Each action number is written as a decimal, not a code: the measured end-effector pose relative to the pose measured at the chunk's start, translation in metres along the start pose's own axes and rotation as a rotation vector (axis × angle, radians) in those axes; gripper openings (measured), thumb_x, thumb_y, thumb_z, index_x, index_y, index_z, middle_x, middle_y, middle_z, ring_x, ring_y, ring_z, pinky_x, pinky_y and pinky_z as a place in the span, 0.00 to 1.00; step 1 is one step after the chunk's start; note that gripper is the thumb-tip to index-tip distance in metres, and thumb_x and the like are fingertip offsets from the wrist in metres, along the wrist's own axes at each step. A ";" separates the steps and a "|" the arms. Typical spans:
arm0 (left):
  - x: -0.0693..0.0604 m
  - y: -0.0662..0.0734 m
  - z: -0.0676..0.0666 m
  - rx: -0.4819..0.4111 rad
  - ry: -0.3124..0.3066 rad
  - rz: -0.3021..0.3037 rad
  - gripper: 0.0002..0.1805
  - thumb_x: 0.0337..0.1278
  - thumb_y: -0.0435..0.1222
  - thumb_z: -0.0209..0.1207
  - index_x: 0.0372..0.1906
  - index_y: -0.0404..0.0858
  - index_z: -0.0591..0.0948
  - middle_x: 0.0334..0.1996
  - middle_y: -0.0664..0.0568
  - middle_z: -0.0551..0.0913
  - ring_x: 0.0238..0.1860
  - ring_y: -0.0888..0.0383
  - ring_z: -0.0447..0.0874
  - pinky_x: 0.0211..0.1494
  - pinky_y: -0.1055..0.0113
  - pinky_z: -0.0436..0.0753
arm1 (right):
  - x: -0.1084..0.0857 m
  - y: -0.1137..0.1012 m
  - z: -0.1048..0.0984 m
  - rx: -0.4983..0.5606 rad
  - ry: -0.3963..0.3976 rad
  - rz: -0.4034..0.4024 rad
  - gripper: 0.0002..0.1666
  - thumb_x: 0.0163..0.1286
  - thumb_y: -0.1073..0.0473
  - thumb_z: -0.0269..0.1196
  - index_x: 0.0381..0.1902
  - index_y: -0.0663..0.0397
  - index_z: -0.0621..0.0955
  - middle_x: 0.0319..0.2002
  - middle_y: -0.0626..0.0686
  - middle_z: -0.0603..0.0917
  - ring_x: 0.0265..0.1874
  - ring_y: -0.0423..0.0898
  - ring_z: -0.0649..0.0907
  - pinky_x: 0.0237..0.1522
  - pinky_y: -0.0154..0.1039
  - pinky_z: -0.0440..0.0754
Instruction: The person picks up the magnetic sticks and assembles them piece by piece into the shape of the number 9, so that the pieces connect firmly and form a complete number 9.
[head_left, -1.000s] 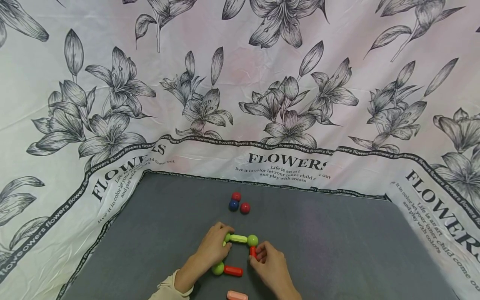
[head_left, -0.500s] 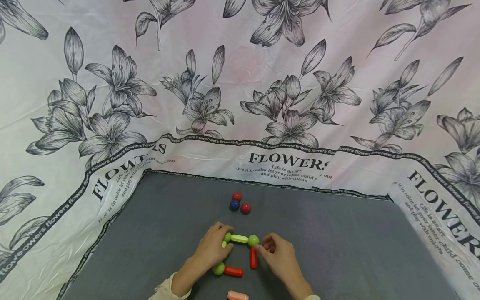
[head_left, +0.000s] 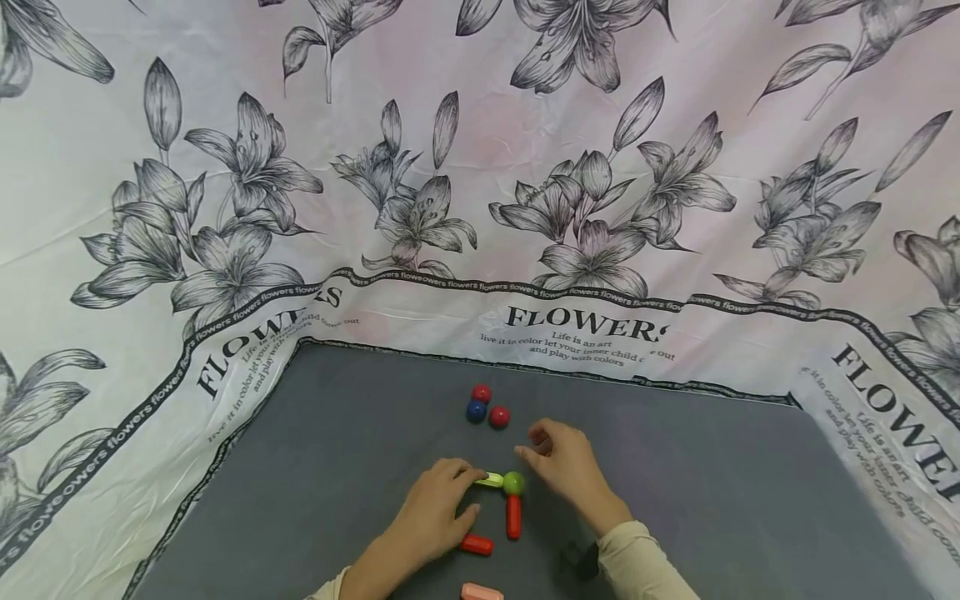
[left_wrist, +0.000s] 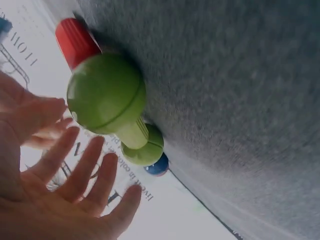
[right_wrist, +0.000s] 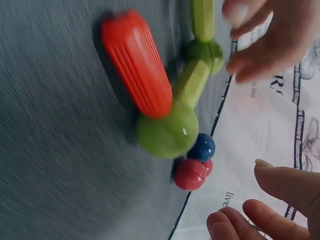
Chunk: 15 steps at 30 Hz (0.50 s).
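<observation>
The right hand (head_left: 566, 462) has left the red stick (head_left: 513, 517), which lies on the grey table (head_left: 712, 483) against the green ball (head_left: 513, 483), and hovers unloaded. The left hand (head_left: 435, 510), released, fingers spread, now covers more of the yellow-green stick (head_left: 492, 480).

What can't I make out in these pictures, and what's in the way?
Head view: the left end of the red rod beside the left hand, hidden by that hand.
Head view: the pink rod's near side, cut off by the bottom edge.
Head view: what the dark thing by the right sleeve is; too blurred.
Right wrist view: most of the farther red ball, behind the blue ball and nearer red ball.
</observation>
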<state>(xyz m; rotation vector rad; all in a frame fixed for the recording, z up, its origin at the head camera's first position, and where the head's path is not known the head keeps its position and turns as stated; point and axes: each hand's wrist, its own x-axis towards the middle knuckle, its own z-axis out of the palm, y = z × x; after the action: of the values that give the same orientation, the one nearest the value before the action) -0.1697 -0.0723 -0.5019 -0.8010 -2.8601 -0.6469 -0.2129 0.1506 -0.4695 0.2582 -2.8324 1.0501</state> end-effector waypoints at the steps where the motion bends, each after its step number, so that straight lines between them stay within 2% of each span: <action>1: -0.001 0.001 0.000 0.005 -0.019 0.019 0.20 0.59 0.42 0.67 0.56 0.48 0.82 0.51 0.56 0.82 0.54 0.56 0.80 0.60 0.50 0.79 | 0.005 0.000 0.000 -0.017 -0.005 -0.009 0.13 0.60 0.56 0.74 0.40 0.56 0.85 0.39 0.56 0.88 0.34 0.45 0.87 0.36 0.43 0.84; 6: -0.007 0.002 0.000 -0.013 -0.132 0.044 0.17 0.60 0.44 0.66 0.54 0.51 0.83 0.51 0.60 0.84 0.58 0.57 0.79 0.68 0.39 0.71 | 0.028 -0.003 0.002 -0.058 -0.049 -0.042 0.15 0.59 0.57 0.74 0.41 0.57 0.85 0.41 0.58 0.88 0.35 0.46 0.86 0.37 0.44 0.84; 8: -0.009 0.002 0.001 -0.031 -0.169 0.046 0.16 0.61 0.44 0.65 0.53 0.52 0.83 0.50 0.62 0.84 0.57 0.59 0.79 0.68 0.39 0.71 | 0.034 -0.004 0.004 -0.065 -0.070 -0.045 0.17 0.59 0.57 0.74 0.43 0.58 0.85 0.42 0.58 0.88 0.36 0.46 0.86 0.38 0.44 0.84; 11: -0.011 0.001 0.003 -0.059 -0.217 0.060 0.13 0.62 0.45 0.64 0.52 0.54 0.84 0.47 0.64 0.85 0.53 0.62 0.80 0.66 0.42 0.73 | 0.041 -0.004 0.007 -0.070 -0.090 -0.042 0.18 0.60 0.57 0.74 0.45 0.59 0.85 0.42 0.58 0.88 0.37 0.47 0.87 0.39 0.45 0.85; 15: -0.010 -0.002 0.003 -0.107 -0.245 0.085 0.13 0.63 0.44 0.64 0.51 0.53 0.84 0.42 0.65 0.85 0.45 0.68 0.80 0.59 0.56 0.78 | 0.049 -0.005 0.011 -0.071 -0.100 -0.051 0.17 0.60 0.57 0.73 0.44 0.59 0.85 0.42 0.57 0.89 0.38 0.48 0.87 0.40 0.45 0.85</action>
<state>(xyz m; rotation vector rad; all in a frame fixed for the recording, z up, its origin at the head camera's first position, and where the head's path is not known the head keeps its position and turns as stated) -0.1619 -0.0773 -0.5076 -1.0816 -3.0059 -0.7440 -0.2608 0.1337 -0.4670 0.3837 -2.9271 0.9506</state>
